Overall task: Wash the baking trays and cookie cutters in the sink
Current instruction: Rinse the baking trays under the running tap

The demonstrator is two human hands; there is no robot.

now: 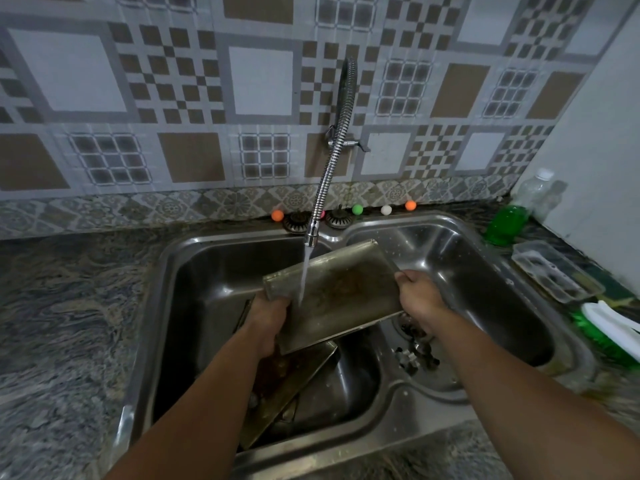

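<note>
Metal tray (343,289) between both hands.

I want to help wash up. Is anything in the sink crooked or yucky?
Yes. A second tray leans crooked in the left basin, brown grime on it. The tray held under the water has a brown stain too.

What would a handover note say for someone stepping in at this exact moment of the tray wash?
Left hand: grips the held baking tray at its left edge.
Right hand: grips its right edge.
The tray is tilted over the sink, with faucet water running onto it; brown residue still shows.
A second tray leans in the left basin, dirty.
Cookie cutters lie by the right drain, untouched.
Done: rinsing begun. Left: scrub both trays and wash the cutters.
</note>
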